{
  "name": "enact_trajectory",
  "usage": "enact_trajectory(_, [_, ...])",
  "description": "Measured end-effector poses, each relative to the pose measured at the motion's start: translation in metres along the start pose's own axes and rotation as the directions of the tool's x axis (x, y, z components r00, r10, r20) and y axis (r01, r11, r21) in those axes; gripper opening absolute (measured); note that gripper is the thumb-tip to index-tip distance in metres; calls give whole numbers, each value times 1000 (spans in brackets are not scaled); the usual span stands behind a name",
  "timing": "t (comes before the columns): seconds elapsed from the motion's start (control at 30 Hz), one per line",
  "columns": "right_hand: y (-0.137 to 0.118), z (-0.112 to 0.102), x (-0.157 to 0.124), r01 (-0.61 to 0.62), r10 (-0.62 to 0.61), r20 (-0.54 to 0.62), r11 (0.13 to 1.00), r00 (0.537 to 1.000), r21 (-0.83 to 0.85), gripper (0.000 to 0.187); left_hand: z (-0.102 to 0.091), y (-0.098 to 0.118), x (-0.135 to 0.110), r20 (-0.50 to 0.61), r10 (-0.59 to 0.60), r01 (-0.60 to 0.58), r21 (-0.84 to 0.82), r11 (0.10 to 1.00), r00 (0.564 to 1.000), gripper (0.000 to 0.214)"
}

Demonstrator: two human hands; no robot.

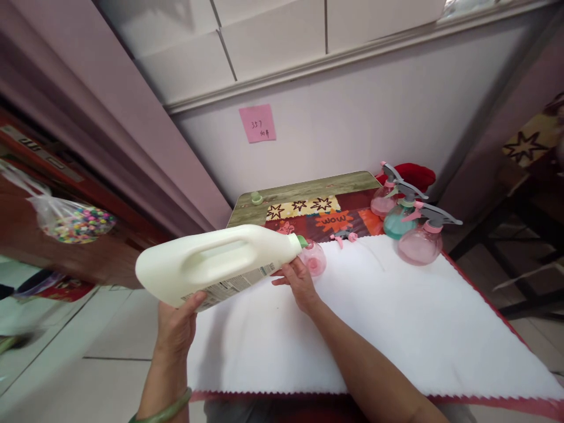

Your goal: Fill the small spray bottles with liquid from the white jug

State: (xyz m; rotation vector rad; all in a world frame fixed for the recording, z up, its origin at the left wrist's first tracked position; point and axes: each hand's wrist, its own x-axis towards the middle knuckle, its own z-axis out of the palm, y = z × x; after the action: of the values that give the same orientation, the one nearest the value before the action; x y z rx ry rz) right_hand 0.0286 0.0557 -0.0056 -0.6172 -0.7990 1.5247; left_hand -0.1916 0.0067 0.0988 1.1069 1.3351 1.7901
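Observation:
A large pale-green detergent bottle is tipped to the right, its green spout at the mouth of a pink spray bottle on the white cloth. My left hand grips the detergent bottle near its base from below. Under its neck, my right hand has its fingers closed against the bottle. Whether any liquid flows cannot be seen. A pink and grey spray head lies behind the pink bottle. At the back left of the table sits a pale-green cap.
To the right stand a pink spray bottle, a teal spray bottle and another pink one, all with spray heads. A white cloth covers the near tabletop. A bag of colourful beads hangs at left.

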Motion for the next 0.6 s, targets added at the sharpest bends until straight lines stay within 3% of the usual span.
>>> enact_trajectory(0.23, [1, 0, 1, -6, 6, 2, 1000, 1000, -6, 46, -3, 0, 3, 30, -52, 54, -36, 998, 998, 79])
enact_trajectory(0.6, [0, -1, 1, -2, 2, 7, 1000, 1000, -1, 46, 1, 7, 5, 26, 3, -4, 13, 1000, 1000, 73])
